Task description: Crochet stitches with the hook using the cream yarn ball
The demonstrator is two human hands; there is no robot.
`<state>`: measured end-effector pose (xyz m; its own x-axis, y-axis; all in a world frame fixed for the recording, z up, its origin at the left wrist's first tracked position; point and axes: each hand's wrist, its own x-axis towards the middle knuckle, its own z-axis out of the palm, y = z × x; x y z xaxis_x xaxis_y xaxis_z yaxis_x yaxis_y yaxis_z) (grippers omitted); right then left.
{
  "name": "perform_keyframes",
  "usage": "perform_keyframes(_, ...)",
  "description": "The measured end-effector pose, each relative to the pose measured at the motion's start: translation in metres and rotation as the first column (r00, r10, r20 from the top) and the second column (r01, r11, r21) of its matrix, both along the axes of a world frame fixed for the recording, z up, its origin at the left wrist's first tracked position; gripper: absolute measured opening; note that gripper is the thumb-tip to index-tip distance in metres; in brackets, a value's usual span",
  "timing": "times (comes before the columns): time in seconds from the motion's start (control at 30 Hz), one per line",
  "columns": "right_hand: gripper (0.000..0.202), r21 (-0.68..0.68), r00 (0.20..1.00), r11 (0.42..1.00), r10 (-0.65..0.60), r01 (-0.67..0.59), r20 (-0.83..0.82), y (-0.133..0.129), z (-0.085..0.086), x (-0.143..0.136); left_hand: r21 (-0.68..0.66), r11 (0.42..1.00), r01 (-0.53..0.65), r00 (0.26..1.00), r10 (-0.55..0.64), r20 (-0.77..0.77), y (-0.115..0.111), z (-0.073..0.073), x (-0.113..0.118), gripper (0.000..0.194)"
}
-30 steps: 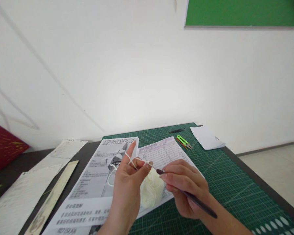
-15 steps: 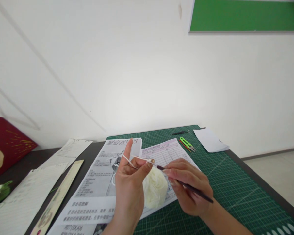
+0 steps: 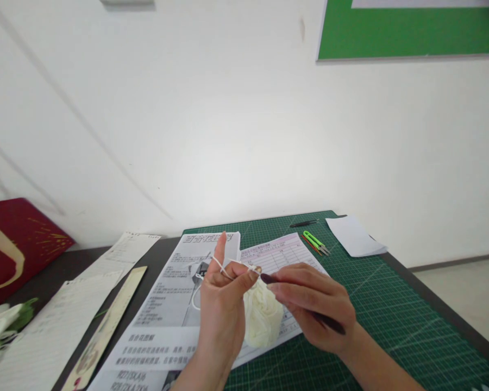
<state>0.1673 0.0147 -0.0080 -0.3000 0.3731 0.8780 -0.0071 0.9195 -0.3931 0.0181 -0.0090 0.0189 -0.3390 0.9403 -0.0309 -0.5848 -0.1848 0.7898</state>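
Gripping crochet hook (image 3: 305,307) in right hand (image 3: 313,309), long axis 4-to-10 o'clock, tip pointing 10 at left hand (image 3: 224,304), whose fingers pinch yarn (image 3: 228,266) above yarn ball (image 3: 264,320).

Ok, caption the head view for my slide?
Left hand tensions white yarn; right hand works a crochet hook above the yarn ball.

Crochet hook (image 3: 301,301) tip hidden by fingers (image 3: 250,274)

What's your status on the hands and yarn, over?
Left hand raised, white yarn looped over index finger, pinched at thumb. Right hand grips dark crochet hook, tip at the loop. Yarn ball resting on printed sheet.
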Motion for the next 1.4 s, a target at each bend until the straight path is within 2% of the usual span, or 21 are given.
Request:
perform_keyframes(0.1, 0.033, 0.307, 0.977, 0.947, -0.145, 0.091, 0.158, 0.000, -0.002, 0.003, 0.029, 0.999, -0.014, 0.999, 0.015, -0.040, 0.001, -0.001, -0.002, 0.093)
perform_keyframes(0.2, 0.030, 0.407, 0.957, 0.902, -0.231, 0.142, 0.178, -0.002, -0.003, 0.001, 0.084, 0.993, -0.084, 0.982, 0.097, -0.161, 0.002, -0.001, -0.004, 0.094)
perform_keyframes(0.27, 0.030, 0.345, 0.969, 0.928, -0.199, 0.138, 0.147, -0.003, -0.003, -0.001, 0.119, 0.987, -0.108, 0.965, 0.133, -0.225, 0.002, -0.001, -0.004, 0.094)
perform_keyframes(0.4, 0.040, 0.099, 0.996, 0.991, -0.093, 0.092, 0.010, -0.008, -0.003, -0.006, 0.146, 0.985, -0.090, 0.956, 0.127, -0.266, 0.004, -0.003, -0.006, 0.096)
perform_keyframes(0.67, 0.040, -0.162, 0.990, 0.986, -0.052, 0.031, -0.128, -0.012, 0.011, -0.004, 0.112, 0.992, -0.055, 0.966, 0.081, -0.246, 0.004, 0.000, -0.005, 0.096)
perform_keyframes(1.07, 0.030, -0.301, 0.979, 0.954, -0.077, 0.017, -0.187, -0.008, 0.008, 0.007, 0.016, 1.000, 0.020, 0.959, -0.014, -0.283, 0.005, 0.004, -0.008, 0.099)
perform_keyframes(1.2, 0.020, -0.378, 0.960, 0.926, -0.100, -0.006, -0.261, -0.005, 0.009, 0.010, -0.012, 0.996, 0.085, 0.955, -0.085, -0.286, 0.005, 0.006, -0.011, 0.098)
perform_keyframes(1.27, 0.014, -0.455, 0.946, 0.889, -0.099, -0.056, -0.309, -0.002, 0.010, 0.011, -0.045, 0.991, 0.127, 0.950, -0.135, -0.281, 0.006, 0.007, -0.011, 0.099)
perform_keyframes(1.33, 0.010, -0.554, 0.923, 0.820, -0.094, -0.141, -0.374, 0.001, 0.009, 0.011, -0.068, 0.985, 0.160, 0.945, -0.173, -0.278, 0.005, 0.008, -0.011, 0.099)
perform_keyframes(1.4, 0.008, -0.648, 0.888, 0.716, -0.086, -0.259, -0.451, 0.006, 0.009, 0.010, -0.070, 0.985, 0.159, 0.942, -0.173, -0.289, 0.004, 0.008, -0.010, 0.097)
